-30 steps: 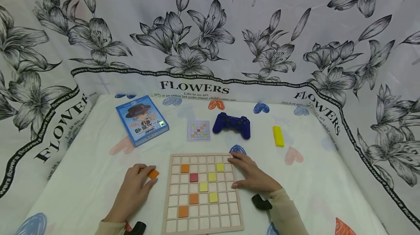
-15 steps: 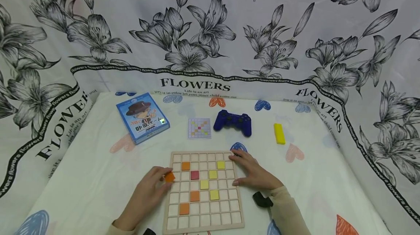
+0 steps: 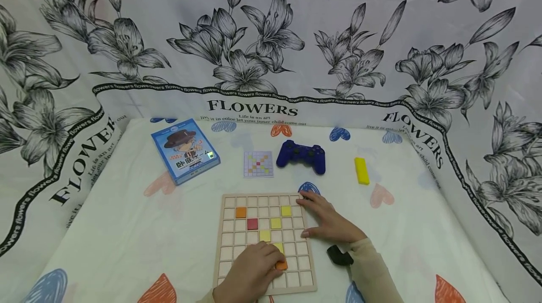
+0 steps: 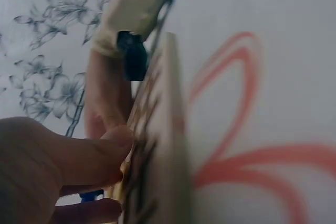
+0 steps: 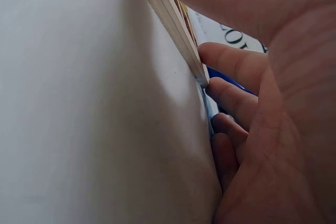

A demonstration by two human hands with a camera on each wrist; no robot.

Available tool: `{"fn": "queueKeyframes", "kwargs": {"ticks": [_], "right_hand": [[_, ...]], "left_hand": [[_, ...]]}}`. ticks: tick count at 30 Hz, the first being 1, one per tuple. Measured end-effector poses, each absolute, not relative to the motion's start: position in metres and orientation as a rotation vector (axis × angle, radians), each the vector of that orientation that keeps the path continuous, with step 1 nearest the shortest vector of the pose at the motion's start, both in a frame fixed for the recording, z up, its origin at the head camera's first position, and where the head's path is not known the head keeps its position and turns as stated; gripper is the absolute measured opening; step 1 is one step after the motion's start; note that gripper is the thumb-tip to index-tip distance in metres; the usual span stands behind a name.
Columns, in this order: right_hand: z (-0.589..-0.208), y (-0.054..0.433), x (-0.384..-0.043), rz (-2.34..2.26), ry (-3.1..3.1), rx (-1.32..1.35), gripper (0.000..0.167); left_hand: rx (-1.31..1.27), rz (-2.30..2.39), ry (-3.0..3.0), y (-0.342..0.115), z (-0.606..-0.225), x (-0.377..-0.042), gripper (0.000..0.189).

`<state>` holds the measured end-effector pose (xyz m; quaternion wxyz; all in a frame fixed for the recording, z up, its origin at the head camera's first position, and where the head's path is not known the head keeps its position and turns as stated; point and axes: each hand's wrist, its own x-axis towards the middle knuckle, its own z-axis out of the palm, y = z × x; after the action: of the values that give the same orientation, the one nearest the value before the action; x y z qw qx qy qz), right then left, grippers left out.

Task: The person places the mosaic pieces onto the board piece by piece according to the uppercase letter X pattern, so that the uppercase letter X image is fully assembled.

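In the head view my left hand (image 3: pixel 250 272) pinches an orange square tile (image 3: pixel 281 265) over the lower right part of the wooden grid board (image 3: pixel 227 251). Just above that tile lies a yellow tile (image 3: pixel 278 247), partly covered by the fingers. Other yellow tiles, a red tile (image 3: pixel 252 224) and an orange tile (image 3: pixel 241 212) sit in the board's cells. My right hand (image 3: pixel 332 222) rests at the board's right edge, thumb and fingers spread and touching the rim. The right wrist view shows its fingertips (image 5: pixel 210 51) against the wooden edge (image 5: pixel 176 27). The left wrist view is blurred.
Behind the board lie a small pattern card (image 3: pixel 258 164), a blue game controller (image 3: pixel 301 156) and a blue box (image 3: pixel 185 151). A yellow bar (image 3: pixel 362 171) lies at the right. Floral cloth (image 3: pixel 262 35) hangs behind and at both sides of the white covered surface.
My left hand has carried the orange tile from beside the board rightward to its lower right part, now covering two orange tiles seen before. The right hand has stayed at the board's edge.
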<state>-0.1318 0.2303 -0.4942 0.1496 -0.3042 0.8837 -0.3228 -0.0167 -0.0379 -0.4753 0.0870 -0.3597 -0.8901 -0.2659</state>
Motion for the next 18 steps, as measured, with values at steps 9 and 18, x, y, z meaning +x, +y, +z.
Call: {"fn": "queueKeyframes", "kwargs": {"ticks": [9,18], "right_hand": [[-0.494,0.229,-0.133,-0.929,2.547,-0.878,0.085],[-0.494,0.230,-0.133,-0.930,2.544,-0.899,0.085]], "left_hand": [[-1.031,-0.876,-2.580,-0.033,-0.488,-0.017,0.015],[-1.028,-0.886,-2.528,-0.033,-0.489,-0.016,0.011]]}}
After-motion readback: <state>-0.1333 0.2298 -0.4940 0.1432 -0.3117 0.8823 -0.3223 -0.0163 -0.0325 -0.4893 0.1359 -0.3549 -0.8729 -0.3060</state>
